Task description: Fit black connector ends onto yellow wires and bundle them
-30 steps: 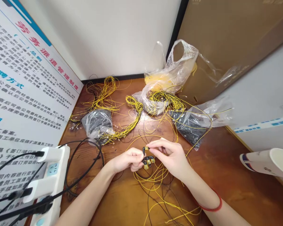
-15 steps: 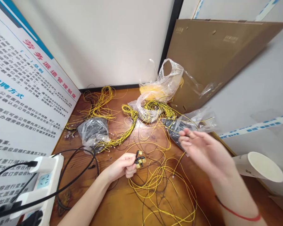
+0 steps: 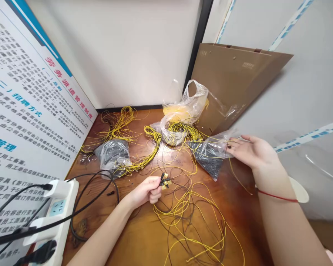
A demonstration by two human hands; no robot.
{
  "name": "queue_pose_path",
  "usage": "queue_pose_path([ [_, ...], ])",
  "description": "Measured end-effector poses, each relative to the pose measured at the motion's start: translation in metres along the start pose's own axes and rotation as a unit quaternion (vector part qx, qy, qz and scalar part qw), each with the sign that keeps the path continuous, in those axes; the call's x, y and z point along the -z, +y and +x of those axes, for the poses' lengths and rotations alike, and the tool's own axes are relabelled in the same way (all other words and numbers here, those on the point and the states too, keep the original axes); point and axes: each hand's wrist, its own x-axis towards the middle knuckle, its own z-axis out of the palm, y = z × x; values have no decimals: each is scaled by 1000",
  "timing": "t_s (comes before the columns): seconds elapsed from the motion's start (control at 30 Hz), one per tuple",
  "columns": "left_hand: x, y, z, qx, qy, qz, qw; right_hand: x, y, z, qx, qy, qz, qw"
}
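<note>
Left hand [image 3: 143,191] is curled shut, gripping a small bunch of black connectors with brass tips [image 3: 164,181] near the middle of the wooden desk [image 3: 249,218]. Right hand [image 3: 252,152] is hanging open with its fingers spread, just beside a clear bag of small black parts [image 3: 208,159] toward the desk's right edge.

A printed poster [image 3: 30,92] is standing along the left edge, and a brown cardboard sheet [image 3: 230,81] is leaning in the far right corner. A power strip [image 3: 55,218] is lying at the near left corner with black cords [image 3: 91,195] trailing from it. Loose yellow and black wires [image 3: 185,218] are sprawling below the hands toward the near edge. Near the far edge, a clear bag of yellow wire [image 3: 188,103] is sitting behind three yellow wire coils [image 3: 157,136], beside another bag of black parts [image 3: 112,155]. A red cord [image 3: 277,196] is circling the right wrist.
</note>
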Motion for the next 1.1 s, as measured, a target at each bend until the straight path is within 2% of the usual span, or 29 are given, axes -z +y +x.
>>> queue_pose_path([
  [0.1,1,0,1,-3,-1,4,1000,-2,-10,-23,-91,30,22,995],
  [0.17,1,0,1,-6,-2,6,1000,-5,-16,-34,-106,61,46,992],
  [0.27,1,0,0,-9,-3,11,1000,-11,-22,-40,-56,71,37,995],
  [0.4,0,0,-1,-13,-2,19,1000,-9,-20,-35,-2,88,-47,995],
  [0.5,-1,0,-1,-15,-1,22,1000,4,-9,-42,54,152,-150,975],
  [0.6,-1,0,-1,-15,0,20,1000,16,17,-68,89,184,-267,942],
  [0.77,1,-1,-1,-12,2,14,1000,22,87,-124,104,163,-387,902],
  [0.83,1,-2,-2,-14,3,10,1000,29,113,-140,144,141,-472,858],
  [0.9,0,-2,-2,-15,3,8,1000,40,130,-149,178,98,-502,841],
  [1.0,0,-2,-2,-12,3,7,1000,57,136,-155,207,44,-484,849],
  [1.1,0,-2,-2,-11,5,8,1000,60,120,-151,203,17,-421,884],
])
